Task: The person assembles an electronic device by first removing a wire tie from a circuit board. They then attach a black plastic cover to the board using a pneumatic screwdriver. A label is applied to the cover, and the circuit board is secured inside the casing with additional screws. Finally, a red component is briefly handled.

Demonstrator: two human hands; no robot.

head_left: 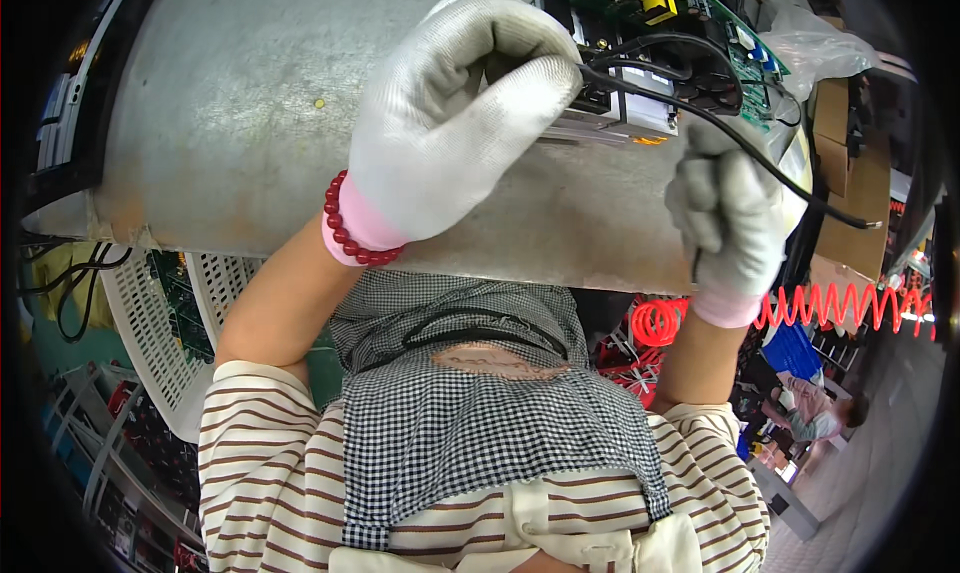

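My left hand [440, 123], in a white knit glove with a red bead bracelet at the wrist, pinches a black cable [800, 191] between thumb and fingertips. The cable runs to the right and ends in a small bare tip. Close under it is my right hand [730, 208], also gloved and slightly blurred. Its fingers are curled in, and whatever they may hold is hidden. Just beyond both hands lies an electronic unit with a green circuit board [748, 48], yellow-wrapped parts and a loop of black cable [665, 41].
The unit rests on a worn grey metal table [230, 123]. Clear plastic wrap [815, 48] and cardboard [850, 203] are at the right. A red coiled hose [840, 308] crosses beside my right wrist. White baskets [150, 323] stand lower left. Another person [810, 413] is far right.
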